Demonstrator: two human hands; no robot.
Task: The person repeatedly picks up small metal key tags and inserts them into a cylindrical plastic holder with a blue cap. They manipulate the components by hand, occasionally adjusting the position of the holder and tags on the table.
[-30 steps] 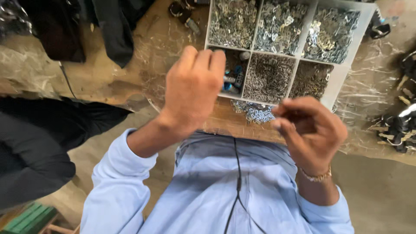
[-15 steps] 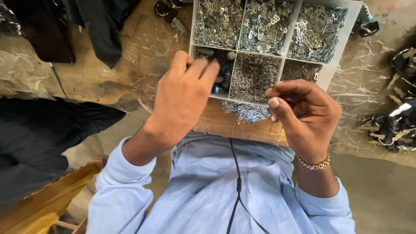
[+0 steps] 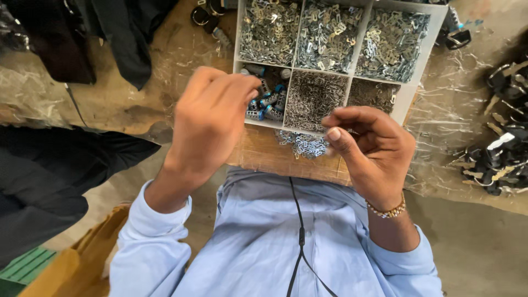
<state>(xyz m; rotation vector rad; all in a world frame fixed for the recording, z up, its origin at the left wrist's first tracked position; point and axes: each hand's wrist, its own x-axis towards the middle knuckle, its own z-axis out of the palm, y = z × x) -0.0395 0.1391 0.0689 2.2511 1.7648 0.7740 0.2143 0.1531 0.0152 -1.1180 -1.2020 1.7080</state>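
Observation:
My left hand [image 3: 209, 121] is raised over the near edge of a white compartment tray [image 3: 424, 58]. Its back faces me, and its fingers are bunched over a compartment of small blue-capped cylinders [image 3: 268, 103]. What the fingers hold is hidden. My right hand [image 3: 374, 148] hovers to the right with its fingers curled and its thumb pressed toward them; anything inside the curl is hidden. Below and between the hands, a small heap of silvery metal clips [image 3: 302, 144] lies on a wooden board [image 3: 269, 157].
The tray's other compartments hold several heaps of small metal clips and pins [image 3: 330, 33]. Black buckles and straps [image 3: 503, 159] lie at the right on crinkled plastic sheeting. Dark fabric [image 3: 49, 181] fills the left. A black cord [image 3: 300, 236] runs down my light blue shirt.
My left hand's fingers, upright a second ago, have curled forward over the tray. My right hand has loosened from a tighter fist. The tray sits lower in view.

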